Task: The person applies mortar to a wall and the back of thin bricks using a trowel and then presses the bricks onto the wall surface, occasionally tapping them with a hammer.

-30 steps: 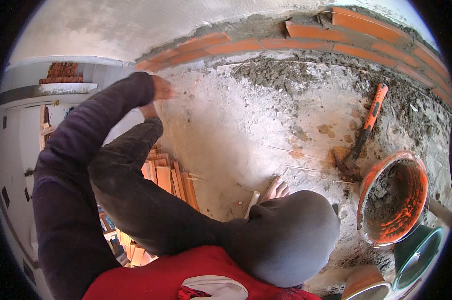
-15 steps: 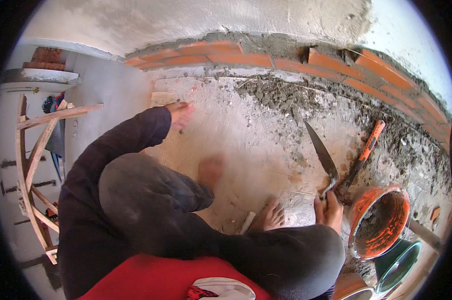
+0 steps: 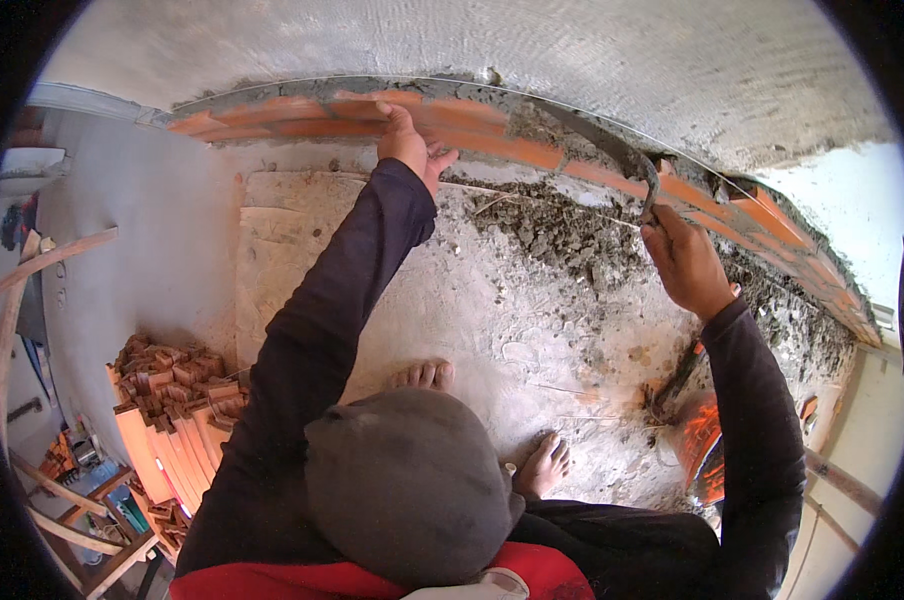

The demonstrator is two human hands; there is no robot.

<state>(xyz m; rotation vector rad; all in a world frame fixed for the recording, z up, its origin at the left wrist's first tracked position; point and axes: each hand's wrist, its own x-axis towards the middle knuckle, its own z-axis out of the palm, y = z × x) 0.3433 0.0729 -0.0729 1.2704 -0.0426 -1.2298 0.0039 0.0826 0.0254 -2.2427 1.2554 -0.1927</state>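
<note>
Up from beside the orange bucket, the trowel (image 3: pixel 612 148) has swung over to the low brick wall (image 3: pixel 532 152) since half a second ago, and the left hand (image 3: pixel 409 145) has come from above the floor to the bricks. Its blade now lies along the wall's upper edge, by the grey mortar there, pointing to the left. The right hand (image 3: pixel 687 262) grips its handle with fingers curled closely around it. The left hand's fingers are spread, thumb raised before the upper bricks; whether it touches them I cannot tell. Dark mortar crumbs (image 3: pixel 572 235) litter the floor (image 3: pixel 502 330) below the wall. Nearer the person, a hammer (image 3: pixel 680 378) lies near the orange bucket (image 3: pixel 700 448), partly hidden by the right sleeve. Bricks are stacked (image 3: pixel 177 430) at the left, near a wooden frame (image 3: pixel 57 262).
</note>
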